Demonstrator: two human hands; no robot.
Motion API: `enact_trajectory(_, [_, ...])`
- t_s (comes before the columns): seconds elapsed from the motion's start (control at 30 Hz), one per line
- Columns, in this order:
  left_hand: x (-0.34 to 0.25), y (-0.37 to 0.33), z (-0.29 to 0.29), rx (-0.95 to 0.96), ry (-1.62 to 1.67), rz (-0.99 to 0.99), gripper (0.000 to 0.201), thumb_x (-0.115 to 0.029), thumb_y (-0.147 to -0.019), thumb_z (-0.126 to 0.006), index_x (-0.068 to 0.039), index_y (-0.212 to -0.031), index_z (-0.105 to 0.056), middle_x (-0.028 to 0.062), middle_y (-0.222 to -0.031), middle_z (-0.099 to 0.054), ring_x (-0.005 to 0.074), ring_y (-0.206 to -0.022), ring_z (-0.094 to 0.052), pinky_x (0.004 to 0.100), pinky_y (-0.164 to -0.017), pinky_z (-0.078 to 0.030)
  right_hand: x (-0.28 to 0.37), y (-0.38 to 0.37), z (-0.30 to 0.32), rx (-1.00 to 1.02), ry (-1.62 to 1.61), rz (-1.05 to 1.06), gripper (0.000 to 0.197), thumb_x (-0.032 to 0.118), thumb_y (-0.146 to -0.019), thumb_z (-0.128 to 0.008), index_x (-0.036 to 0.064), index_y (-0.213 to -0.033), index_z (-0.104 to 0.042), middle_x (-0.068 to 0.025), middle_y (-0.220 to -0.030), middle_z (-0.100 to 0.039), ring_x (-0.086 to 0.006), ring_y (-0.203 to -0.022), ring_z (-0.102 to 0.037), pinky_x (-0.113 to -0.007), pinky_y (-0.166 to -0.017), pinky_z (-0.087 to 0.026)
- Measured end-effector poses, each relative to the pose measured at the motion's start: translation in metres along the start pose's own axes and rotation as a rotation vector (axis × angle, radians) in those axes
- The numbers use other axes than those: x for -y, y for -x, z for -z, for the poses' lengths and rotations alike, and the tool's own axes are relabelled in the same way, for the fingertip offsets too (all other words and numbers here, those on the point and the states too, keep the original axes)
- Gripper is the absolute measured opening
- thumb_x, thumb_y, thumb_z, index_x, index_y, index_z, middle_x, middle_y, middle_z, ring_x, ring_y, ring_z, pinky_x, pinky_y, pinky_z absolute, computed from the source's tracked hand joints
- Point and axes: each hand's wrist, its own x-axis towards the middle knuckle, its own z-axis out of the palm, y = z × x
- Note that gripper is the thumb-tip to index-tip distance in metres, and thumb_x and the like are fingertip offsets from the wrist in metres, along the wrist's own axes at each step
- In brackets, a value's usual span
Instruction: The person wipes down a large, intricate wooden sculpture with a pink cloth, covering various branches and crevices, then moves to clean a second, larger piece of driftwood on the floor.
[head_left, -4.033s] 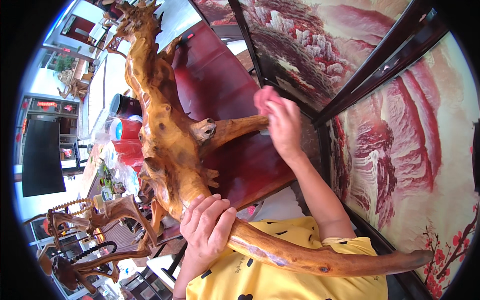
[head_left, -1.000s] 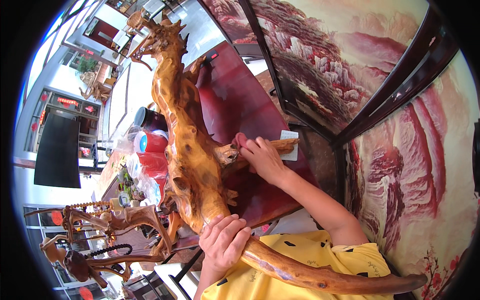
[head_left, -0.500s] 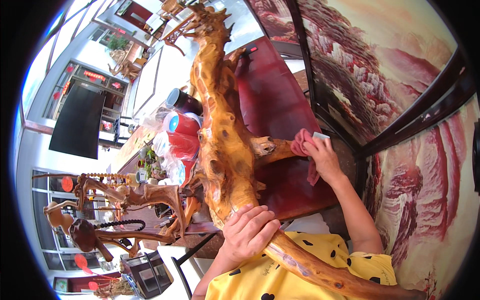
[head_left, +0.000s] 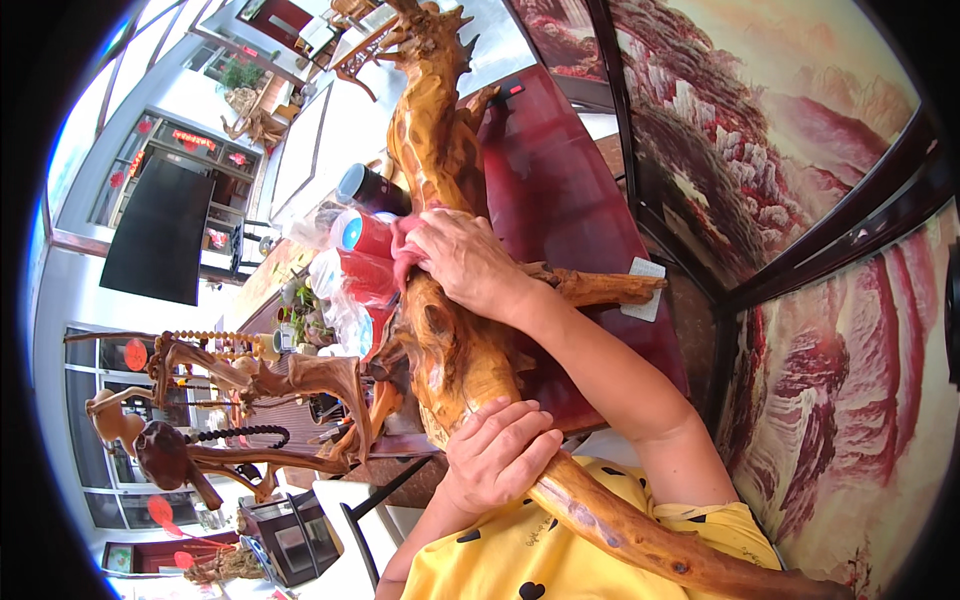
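L hand is wrapped over near part of polished wood pc, fingers curled round it, thumb hidden. Pink cloth is held under bent fingers of R hand, against left side of trunk, farther off than L hand; palm hidden, tightness of grip can't be told. Wood pc is stretched near to far along left side of dk red table, w/ side branch pointed right. Red tub is seen just left of cloth.
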Motion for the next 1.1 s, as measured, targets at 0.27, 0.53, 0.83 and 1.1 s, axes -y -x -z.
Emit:
enact_trajectory(0.27, [0.0,0.006,-0.003,-0.041,0.002,0.01,0.025,-0.015,-0.079,-0.072,-0.007,-0.102,-0.065,0.0075,-0.096,-0.069,0.0235,-0.09,-0.068,0.0366,-0.084,-0.053,0.041,0.078,0.031,-0.118,-0.153,-0.017,0.038,0.002,-0.086,-0.06,0.0035,-0.123,-0.056,-0.0177,-0.119,-0.057,-0.0395,-0.112,-0.054,-0.046,-0.1,-0.042])
enact_trajectory(0.53, [0.001,0.003,0.004,-0.034,0.004,-0.005,0.027,-0.014,-0.078,-0.072,-0.007,-0.104,-0.066,0.0078,-0.1,-0.068,0.0237,-0.091,-0.067,0.0375,-0.085,-0.053,0.037,0.1,0.091,0.295,-1.272,-0.418,0.026,0.005,-0.095,-0.061,0.0019,-0.121,-0.061,-0.0034,-0.114,-0.064,-0.0135,-0.102,-0.06,-0.029,-0.091,-0.046])
enact_trajectory(0.83, [0.002,0.002,0.001,-0.064,0.027,-0.031,0.03,-0.014,-0.078,-0.074,-0.007,-0.106,-0.064,0.0072,-0.1,-0.066,0.0229,-0.093,-0.067,0.0373,-0.087,-0.053,0.026,0.034,0.025,-0.084,-0.435,0.021,0.032,0.018,-0.102,-0.054,0.006,-0.132,-0.053,-0.0085,-0.111,-0.064,-0.0148,-0.104,-0.058,-0.03,-0.095,-0.045])
enact_trajectory(1.1, [0.007,0.012,0.006,0.04,0.043,-0.059,0.04,-0.021,-0.082,-0.072,-0.007,-0.117,-0.062,0.0109,-0.113,-0.063,0.0247,-0.104,-0.063,0.0408,-0.094,-0.05,0.053,0.07,0.046,-0.211,-1.686,-0.364,0.05,0.024,-0.102,-0.054,0.0058,-0.147,-0.039,-0.0092,-0.143,-0.05,-0.021,-0.13,-0.051,-0.036,-0.111,-0.038])
